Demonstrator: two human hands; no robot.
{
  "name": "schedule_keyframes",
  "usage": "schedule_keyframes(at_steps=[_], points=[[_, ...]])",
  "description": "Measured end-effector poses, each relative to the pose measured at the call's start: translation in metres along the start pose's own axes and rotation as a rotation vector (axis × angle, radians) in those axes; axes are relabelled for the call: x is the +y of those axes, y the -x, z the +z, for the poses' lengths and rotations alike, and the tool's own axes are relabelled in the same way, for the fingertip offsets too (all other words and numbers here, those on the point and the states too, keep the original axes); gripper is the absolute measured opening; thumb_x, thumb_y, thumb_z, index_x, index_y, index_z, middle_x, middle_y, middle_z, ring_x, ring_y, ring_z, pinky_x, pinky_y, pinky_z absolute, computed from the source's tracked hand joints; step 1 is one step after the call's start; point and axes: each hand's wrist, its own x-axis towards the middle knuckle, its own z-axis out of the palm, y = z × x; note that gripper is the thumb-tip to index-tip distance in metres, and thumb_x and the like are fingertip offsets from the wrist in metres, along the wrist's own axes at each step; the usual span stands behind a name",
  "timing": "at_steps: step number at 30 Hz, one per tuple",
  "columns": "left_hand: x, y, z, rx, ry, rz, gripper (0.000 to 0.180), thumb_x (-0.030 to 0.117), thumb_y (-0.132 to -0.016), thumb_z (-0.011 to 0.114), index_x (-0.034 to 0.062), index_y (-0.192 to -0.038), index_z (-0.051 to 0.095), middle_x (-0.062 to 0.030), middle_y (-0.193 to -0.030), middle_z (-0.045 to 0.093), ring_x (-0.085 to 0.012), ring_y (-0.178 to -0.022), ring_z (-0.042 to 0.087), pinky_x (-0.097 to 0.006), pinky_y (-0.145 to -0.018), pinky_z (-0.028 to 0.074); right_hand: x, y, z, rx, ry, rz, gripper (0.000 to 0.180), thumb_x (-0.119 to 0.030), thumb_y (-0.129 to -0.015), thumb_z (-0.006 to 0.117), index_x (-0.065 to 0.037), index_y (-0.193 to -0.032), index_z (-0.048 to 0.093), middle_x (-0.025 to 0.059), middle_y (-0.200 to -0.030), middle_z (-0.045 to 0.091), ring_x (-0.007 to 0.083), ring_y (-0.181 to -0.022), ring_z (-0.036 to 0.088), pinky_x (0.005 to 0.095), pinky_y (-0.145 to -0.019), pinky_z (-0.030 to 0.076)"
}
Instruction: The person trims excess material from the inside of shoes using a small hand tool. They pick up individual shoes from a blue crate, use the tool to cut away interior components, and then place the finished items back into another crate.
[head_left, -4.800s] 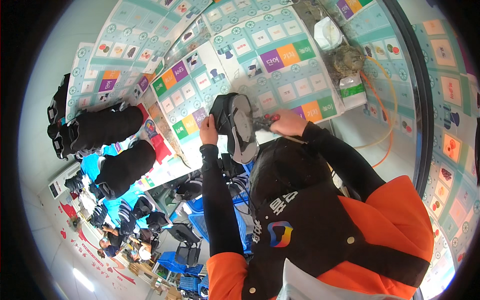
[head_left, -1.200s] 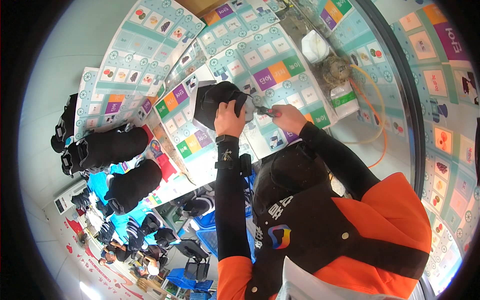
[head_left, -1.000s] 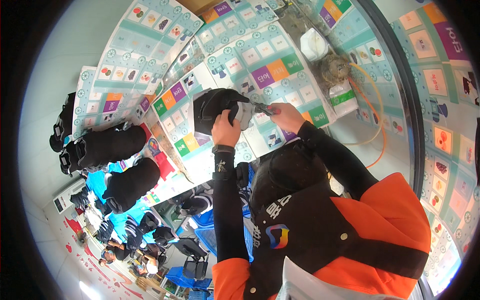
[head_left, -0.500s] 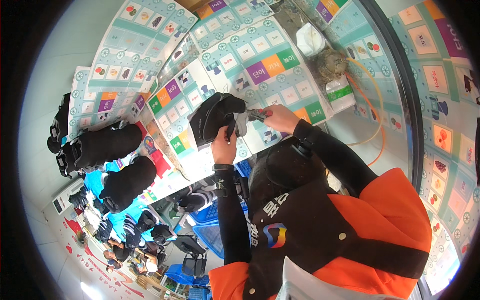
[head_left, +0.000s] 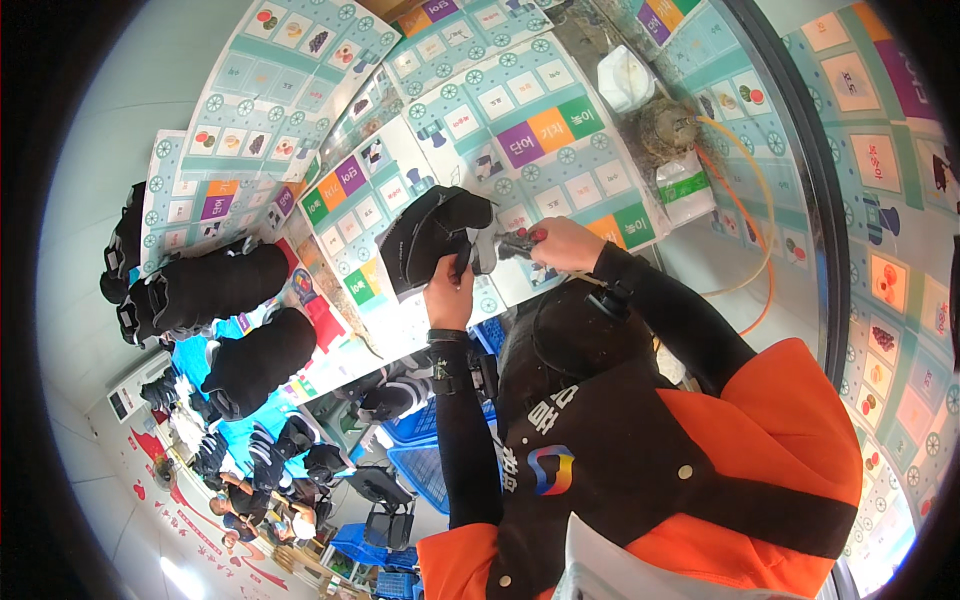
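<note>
My left hand (head_left: 449,296) grips a black shoe upper (head_left: 420,240) by its near edge, with the thumb and fingers closed on it. The upper is tilted over the patterned table cover (head_left: 500,180). Grey lining (head_left: 485,250) shows at its right side. My right hand (head_left: 568,246) is closed round a small pair of red-handled pliers (head_left: 522,240). Their metal jaws meet the grey lining's edge; whether they are clamped on it is too small to tell.
Stacked black uppers (head_left: 215,290) lie to the left. A white wrapped bundle (head_left: 626,80) and a green-and-white packet (head_left: 684,188) sit at the right, beside a yellow hose (head_left: 768,215). Blue crates (head_left: 420,475) stand below the table edge. People (head_left: 245,500) are in the background.
My right hand and the pliers have shifted very slightly, with the handles tilting a little. My left hand and the shoe upper stay nearly in place.
</note>
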Motion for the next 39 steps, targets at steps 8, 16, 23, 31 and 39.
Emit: schedule_keyframes(at_steps=[8,16,23,31,39], points=[[0.0,-0.004,-0.009,0.059,-0.049,0.063,0.025,0.02,-0.094,0.067,0.0015,-0.11,0.064,-0.0182,-0.09,0.072,-0.0327,-0.078,0.072,-0.039,-0.07,0.055,0.01,0.004,-0.008,-0.036,-0.03,-0.048,0.027,-0.018,-0.075,0.063,0.0,-0.093,0.069,0.0232,-0.082,0.069,0.0408,-0.078,0.067,0.0466,-0.069,0.05],[-0.017,0.024,-0.072,0.589,0.16,-0.035,0.039,0.025,-0.104,0.055,-0.0086,-0.124,0.059,-0.0239,-0.113,0.067,-0.0325,-0.102,0.063,-0.039,-0.093,0.048,0.109,-0.029,-0.009,0.525,0.776,-0.035,0.051,-0.016,-0.09,0.059,0.02,-0.124,0.045,0.0343,-0.122,0.049,0.0487,-0.116,0.048,0.0501,-0.102,0.04],[-0.007,0.076,-0.088,0.635,0.813,-0.149,0.039,0.018,-0.101,0.055,-0.0015,-0.135,0.057,-0.0148,-0.129,0.062,-0.0262,-0.118,0.06,-0.037,-0.102,0.047,-0.058,0.02,0.01,0.234,-0.129,-0.422,0.065,-0.041,-0.096,0.067,0.009,-0.134,0.049,0.0278,-0.135,0.055,0.0371,-0.13,0.052,0.0401,-0.109,0.04],[-0.004,0.082,-0.101,0.632,1.025,-0.07,0.037,0.016,-0.1,0.055,0.0009,-0.133,0.058,-0.0136,-0.126,0.065,-0.0259,-0.114,0.064,-0.038,-0.099,0.051,-0.112,0.013,0.054,0.61,-0.02,-0.67,0.034,-0.031,-0.099,0.063,0.003,-0.102,0.066,0.0231,-0.099,0.068,0.0425,-0.093,0.063,0.046,-0.079,0.049],[-0.028,0.099,-0.146,0.497,0.792,0.022,0.031,0.012,-0.1,0.053,-0.0009,-0.126,0.062,-0.0092,-0.12,0.067,-0.0196,-0.109,0.063,-0.032,-0.096,0.05,-0.126,0.005,0.053,0.415,-0.078,-0.525,0.045,-0.041,-0.094,0.067,0.004,-0.092,0.072,0.0216,-0.08,0.069,0.0394,-0.081,0.069,0.0437,-0.076,0.054]])
